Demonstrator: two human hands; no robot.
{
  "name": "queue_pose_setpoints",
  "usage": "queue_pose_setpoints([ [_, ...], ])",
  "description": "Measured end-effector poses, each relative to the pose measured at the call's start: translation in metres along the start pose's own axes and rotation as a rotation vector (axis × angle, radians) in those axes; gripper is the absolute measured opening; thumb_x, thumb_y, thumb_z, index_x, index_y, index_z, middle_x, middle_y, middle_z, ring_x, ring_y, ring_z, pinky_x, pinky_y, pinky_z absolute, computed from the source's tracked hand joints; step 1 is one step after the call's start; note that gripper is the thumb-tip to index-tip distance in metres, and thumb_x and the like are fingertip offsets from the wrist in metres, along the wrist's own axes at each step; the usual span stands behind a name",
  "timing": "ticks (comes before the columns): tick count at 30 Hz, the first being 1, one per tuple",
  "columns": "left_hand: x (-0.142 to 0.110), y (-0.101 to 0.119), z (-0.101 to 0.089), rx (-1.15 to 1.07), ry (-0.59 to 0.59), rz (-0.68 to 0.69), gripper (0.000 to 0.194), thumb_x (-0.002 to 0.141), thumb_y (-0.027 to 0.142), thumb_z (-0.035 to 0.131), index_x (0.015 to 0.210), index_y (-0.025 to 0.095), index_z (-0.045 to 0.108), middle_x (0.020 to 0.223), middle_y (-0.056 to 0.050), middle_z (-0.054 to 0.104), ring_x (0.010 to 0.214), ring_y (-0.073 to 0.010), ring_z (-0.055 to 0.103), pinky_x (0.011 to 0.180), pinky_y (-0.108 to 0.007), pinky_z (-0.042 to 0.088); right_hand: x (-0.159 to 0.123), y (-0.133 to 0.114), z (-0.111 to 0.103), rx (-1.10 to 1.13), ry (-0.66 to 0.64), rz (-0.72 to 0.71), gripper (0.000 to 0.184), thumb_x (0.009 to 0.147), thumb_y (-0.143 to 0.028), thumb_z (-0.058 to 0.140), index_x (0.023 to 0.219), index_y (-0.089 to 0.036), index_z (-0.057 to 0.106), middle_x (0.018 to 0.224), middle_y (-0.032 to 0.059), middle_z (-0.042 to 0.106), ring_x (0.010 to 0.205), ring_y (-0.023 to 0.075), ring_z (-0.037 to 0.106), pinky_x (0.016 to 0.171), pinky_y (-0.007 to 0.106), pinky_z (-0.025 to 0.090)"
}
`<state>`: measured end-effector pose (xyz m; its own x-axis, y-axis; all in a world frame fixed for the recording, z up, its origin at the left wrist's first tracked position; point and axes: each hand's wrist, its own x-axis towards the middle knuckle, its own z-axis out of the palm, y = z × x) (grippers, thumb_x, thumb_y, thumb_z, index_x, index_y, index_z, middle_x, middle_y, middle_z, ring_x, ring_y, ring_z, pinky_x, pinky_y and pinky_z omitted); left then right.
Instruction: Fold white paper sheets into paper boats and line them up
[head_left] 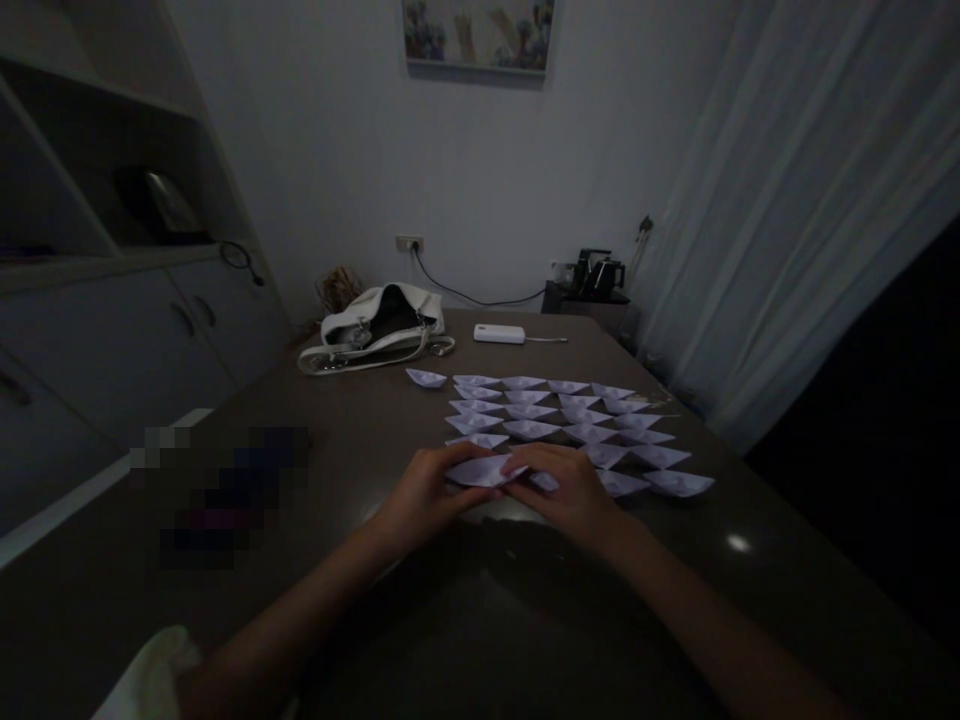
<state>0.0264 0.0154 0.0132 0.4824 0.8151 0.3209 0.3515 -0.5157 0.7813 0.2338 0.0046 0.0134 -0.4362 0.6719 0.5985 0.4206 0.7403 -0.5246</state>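
Between my two hands, just above the dark tabletop [360, 420], is a folded white paper boat [474, 472]. My left hand [427, 493] pinches its left end between thumb and fingers. At its right end my right hand [566, 490] grips the paper with bent fingers, hiding part of it. Beyond and to the right, several finished paper boats [531, 429] stand in close rows. A single paper boat [426, 379] sits a little apart at the far left of those rows. My right hand covers some of the nearest boats.
A white handbag [382, 325] lies at the table's far left, and a white power bank [499, 334] with a short cable lies beside it. Kettles [600, 275] stand beyond the table. A curtain [750, 220] hangs on the right; cabinets [112, 340] line the left. One left patch is pixelated.
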Motion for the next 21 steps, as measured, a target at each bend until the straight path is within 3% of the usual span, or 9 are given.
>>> queue_pose_setpoints([
  [4,-0.0007,0.0005,-0.0009,-0.052,-0.019,-0.027,0.042,0.075,0.035,0.074,0.110,0.015,0.062,0.097,-0.007,0.070,0.081,-0.0220,0.064,0.066,-0.026,0.047,-0.0012,0.0008,0.0000,-0.040,0.001,-0.043,0.002,0.083,-0.021,0.064,0.085,-0.021,0.066,0.083,0.0030,0.069,0.075,0.0174,0.067,0.067,0.029,0.053],
  [10,0.0006,0.0036,-0.0018,-0.142,0.018,-0.056,0.031,0.076,0.035,0.073,0.098,0.014,0.064,0.093,-0.005,0.069,0.084,-0.0216,0.063,0.069,-0.026,0.048,-0.0002,-0.0004,0.0031,0.008,0.122,-0.015,0.006,0.081,-0.023,0.068,0.081,-0.019,0.064,0.076,0.0023,0.069,0.067,0.0159,0.066,0.062,0.026,0.052],
  [15,-0.0007,0.0058,-0.0015,-0.236,0.029,-0.027,0.037,0.078,0.032,0.071,0.111,0.018,0.059,0.105,-0.006,0.066,0.087,-0.0198,0.063,0.068,-0.024,0.049,-0.0005,0.0007,0.0024,0.000,0.133,-0.047,0.014,0.080,-0.030,0.070,0.074,-0.019,0.062,0.070,0.0015,0.066,0.064,0.0152,0.064,0.059,0.025,0.049],
  [21,0.0000,0.0014,-0.0052,-0.166,-0.020,-0.012,0.019,0.076,0.032,0.073,0.081,0.015,0.065,0.080,-0.003,0.068,0.075,-0.0178,0.064,0.064,-0.023,0.049,0.0009,0.0010,-0.0015,-0.002,0.066,-0.095,0.010,0.082,-0.024,0.067,0.075,-0.018,0.064,0.072,0.0023,0.067,0.067,0.0150,0.065,0.063,0.026,0.050],
])
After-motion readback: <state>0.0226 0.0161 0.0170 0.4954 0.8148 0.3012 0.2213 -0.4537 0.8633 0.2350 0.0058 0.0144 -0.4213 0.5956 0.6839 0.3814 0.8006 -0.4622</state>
